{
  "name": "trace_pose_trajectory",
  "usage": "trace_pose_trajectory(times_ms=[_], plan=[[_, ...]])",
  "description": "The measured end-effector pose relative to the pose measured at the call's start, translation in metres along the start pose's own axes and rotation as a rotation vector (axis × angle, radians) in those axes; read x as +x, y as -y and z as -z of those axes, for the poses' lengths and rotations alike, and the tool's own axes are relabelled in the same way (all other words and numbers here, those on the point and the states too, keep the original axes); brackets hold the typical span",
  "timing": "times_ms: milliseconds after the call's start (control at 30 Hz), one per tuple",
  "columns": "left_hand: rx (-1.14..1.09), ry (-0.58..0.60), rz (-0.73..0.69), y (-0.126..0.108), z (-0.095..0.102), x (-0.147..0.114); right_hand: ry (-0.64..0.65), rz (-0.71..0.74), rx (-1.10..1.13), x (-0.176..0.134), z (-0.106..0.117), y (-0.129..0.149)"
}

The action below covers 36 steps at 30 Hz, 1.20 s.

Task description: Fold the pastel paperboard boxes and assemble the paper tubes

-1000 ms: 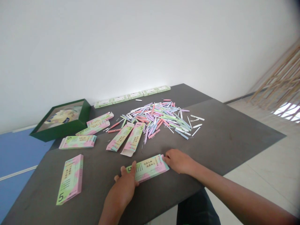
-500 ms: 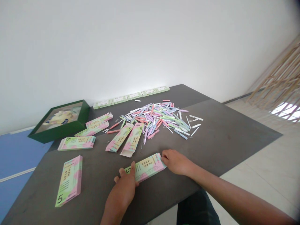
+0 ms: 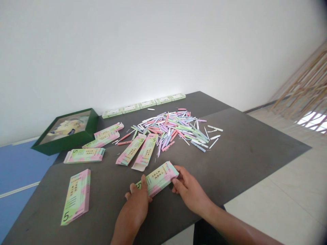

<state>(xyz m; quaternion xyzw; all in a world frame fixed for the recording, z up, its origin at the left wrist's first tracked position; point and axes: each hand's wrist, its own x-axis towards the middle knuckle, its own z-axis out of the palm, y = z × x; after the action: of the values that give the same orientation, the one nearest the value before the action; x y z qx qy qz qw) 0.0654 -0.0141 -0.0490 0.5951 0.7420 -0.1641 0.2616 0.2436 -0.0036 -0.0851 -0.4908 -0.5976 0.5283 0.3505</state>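
In the lower middle of the frame we had a slim, rectangular card box in pastel green and pink (image 3: 162,177) between our two bare hands, just above the near edge of a dark grey table (image 3: 230,160) as the view showed it. Our left hand (image 3: 135,200) was spread over the box's left end, one finger across the top face beside the black printed 5, gripping it with the fingers partly open. Our right hand (image 3: 187,190) was curled round the right end, thumb on the near side and fingers behind. We could not tell whether the box was lifted.

Further left stood a matching closed-looking carton (image 3: 76,197), its large 5 toward us. Above it we saw a pastel carton lying crosswise (image 3: 85,155), and beyond that two overlapping cartons (image 3: 108,133). Nearer the centre, two slanting cartons (image 3: 145,151) lay side by side, the right one with a pale flap out at its near end.

Behind them, in the middle of the frame, spread a loose heap of slim pastel pens (image 3: 176,127) in pink, lilac, blue, green and white. A row of five flat pale-green boxes (image 3: 147,103) ran along the white wall (image 3: 163,44). At centre left we had an open dark-green box (image 3: 63,144) holding crumpled plastic packaging (image 3: 67,127).
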Motion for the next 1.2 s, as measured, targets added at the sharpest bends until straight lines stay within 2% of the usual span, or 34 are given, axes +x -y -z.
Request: trace_pose_trajectory(times_ms=[167,300,400,467,600,667,733,800,867,933,1067,1200], plan=[[0.011,0.000,0.010,-0.002,0.000,0.001,-0.078,0.027,0.226,-0.006,-0.024,-0.007],[0.017,0.001,0.025,-0.003,0.000,0.001,-0.070,0.018,0.109,-0.005,-0.028,-0.009],[0.020,0.005,0.041,-0.005,0.000,0.002,-0.066,-0.005,0.001,-0.005,-0.027,-0.008],[0.019,0.006,0.044,-0.005,0.000,0.001,-0.062,0.003,0.016,-0.001,-0.025,-0.009],[0.018,0.018,0.026,-0.005,0.002,-0.001,-0.024,-0.029,0.073,0.020,-0.013,-0.011],[0.024,0.026,0.020,-0.003,0.002,-0.002,0.003,-0.068,-0.043,0.034,-0.001,-0.007],[0.029,0.031,0.013,-0.002,0.002,-0.002,0.054,0.064,-0.286,0.044,0.012,0.000],[0.031,0.033,0.004,-0.001,0.002,-0.001,0.208,0.261,-0.525,0.048,0.022,0.010],[0.035,0.033,0.001,-0.001,0.001,0.000,0.368,0.403,-0.738,0.048,0.025,0.018],[0.039,0.033,0.001,-0.002,0.000,0.001,0.454,0.494,-0.904,0.047,0.021,0.022],[0.030,0.052,-0.050,0.004,0.002,0.002,0.453,0.607,-1.064,0.049,0.006,0.019],[-0.009,0.096,-0.204,0.023,0.018,0.002,0.470,0.694,-1.087,0.060,0.007,0.015]])
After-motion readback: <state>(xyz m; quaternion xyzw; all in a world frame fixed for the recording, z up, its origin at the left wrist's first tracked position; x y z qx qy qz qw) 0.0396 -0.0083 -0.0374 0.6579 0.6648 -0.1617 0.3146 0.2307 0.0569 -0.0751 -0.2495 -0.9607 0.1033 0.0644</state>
